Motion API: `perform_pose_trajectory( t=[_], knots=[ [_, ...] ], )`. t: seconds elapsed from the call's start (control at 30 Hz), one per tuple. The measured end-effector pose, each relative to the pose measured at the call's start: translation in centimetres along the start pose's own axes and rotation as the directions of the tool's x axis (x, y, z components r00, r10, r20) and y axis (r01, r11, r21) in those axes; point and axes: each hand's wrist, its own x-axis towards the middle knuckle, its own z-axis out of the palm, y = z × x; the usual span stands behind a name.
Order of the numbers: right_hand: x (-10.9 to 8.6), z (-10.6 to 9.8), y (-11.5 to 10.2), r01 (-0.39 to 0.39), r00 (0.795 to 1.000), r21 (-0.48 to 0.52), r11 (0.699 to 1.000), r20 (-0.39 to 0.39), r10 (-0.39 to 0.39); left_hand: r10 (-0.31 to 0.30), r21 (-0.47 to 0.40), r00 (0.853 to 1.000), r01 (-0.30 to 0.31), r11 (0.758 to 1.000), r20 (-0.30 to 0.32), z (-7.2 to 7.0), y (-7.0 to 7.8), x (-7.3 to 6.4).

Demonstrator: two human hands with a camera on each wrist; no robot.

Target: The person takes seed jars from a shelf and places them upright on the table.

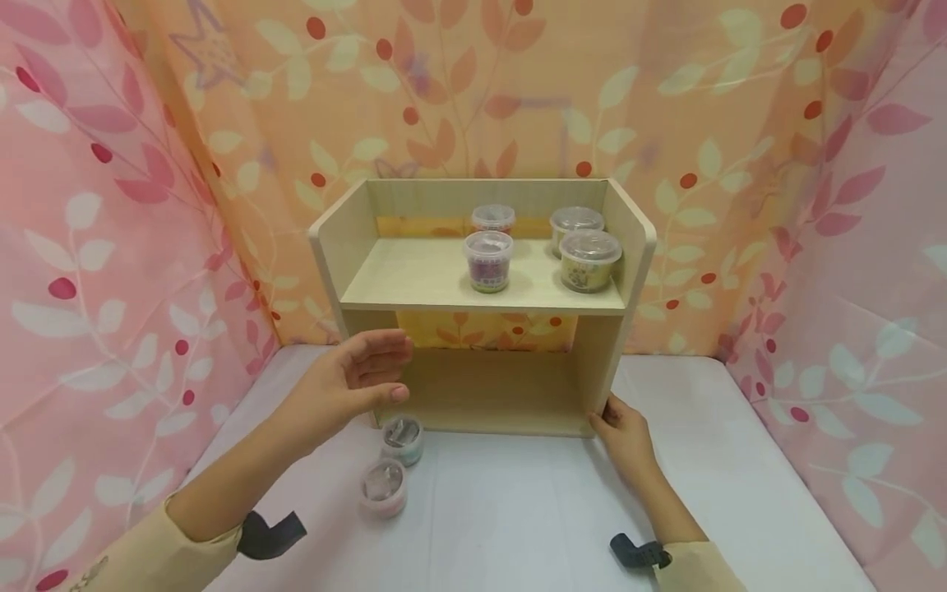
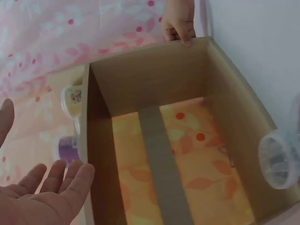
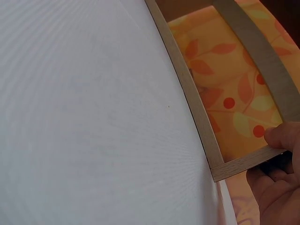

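Note:
A small two-tier wooden shelf (image 1: 414,275) stands on the white surface. My right hand (image 1: 629,440) grips the lower front of its right side panel; in the right wrist view the thumb (image 3: 281,136) lies inside and the fingers are outside the board. My left hand (image 1: 355,378) is raised in front of the left side, fingers extended and thumb apart, holding nothing. Beneath it two lidded tubs stand on the surface: a bluish one (image 1: 403,442) by the shelf's front edge and a pinkish one (image 1: 384,488) nearer me.
On the upper tier are a purple tub (image 1: 488,263), a reddish tub (image 1: 493,217) behind it, and two wider yellowish tubs, the front one (image 1: 589,261) partly covering the rear one (image 1: 577,219). Patterned cloth (image 1: 473,99) surrounds the white surface (image 1: 518,510) at the back and sides.

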Motion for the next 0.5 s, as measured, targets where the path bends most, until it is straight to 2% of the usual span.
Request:
perform_pose_trajectory(
  t=[0.13,0.3,0.4,0.5],
  knots=[
    [-0.1,0.0,0.0,-0.003,1.000,0.002,1.000,0.005,0.003,0.031,-0.002,1.000,-0.031,1.000,-0.004,0.5,1.8,2.3],
    [-0.1,0.0,0.1,0.008,1.000,-0.005,1.000,0.005,-0.008,0.067,-0.006,0.997,-0.067,0.998,-0.038,0.9,3.8,5.3],
    [-0.1,-0.1,0.1,0.014,1.000,-0.013,1.000,0.004,-0.014,0.072,0.041,0.995,-0.069,0.997,-0.067,1.1,4.9,7.0],
    [0.0,-0.1,0.0,0.017,1.000,-0.017,1.000,0.003,-0.017,0.053,0.096,0.995,-0.045,0.994,-0.082,1.1,5.8,8.5]
  ],
)
